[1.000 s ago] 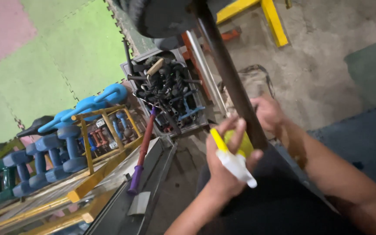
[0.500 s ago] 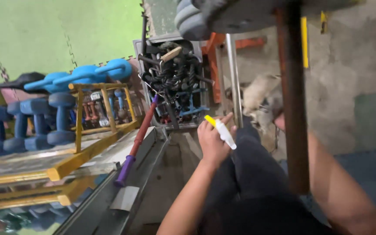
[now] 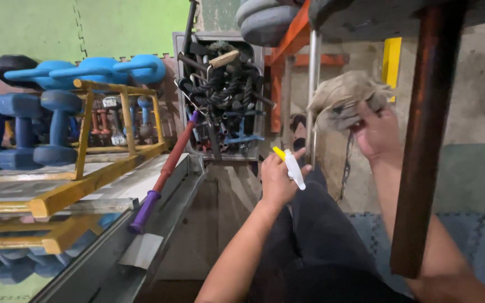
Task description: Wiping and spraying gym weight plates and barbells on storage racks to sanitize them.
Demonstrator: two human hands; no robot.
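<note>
Your left hand grasps a spray bottle while your right hand clenches a grey rag against the chrome bar.

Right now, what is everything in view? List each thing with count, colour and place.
spray bottle: one, white with yellow nozzle, in the left hand
rag: one, grey-beige, bunched in the right hand against the metal post
metal post: one, silver, upright at centre
rusty bar: one, brown, close to the camera on the right
dumbbells: several, blue, on the rack at left
rack: one, yellow, left
crate of handles: one, grey crate, black contents, top centre
stick: one, red and purple, leaning by the crate
left hand: centre
right hand: upper right
</note>
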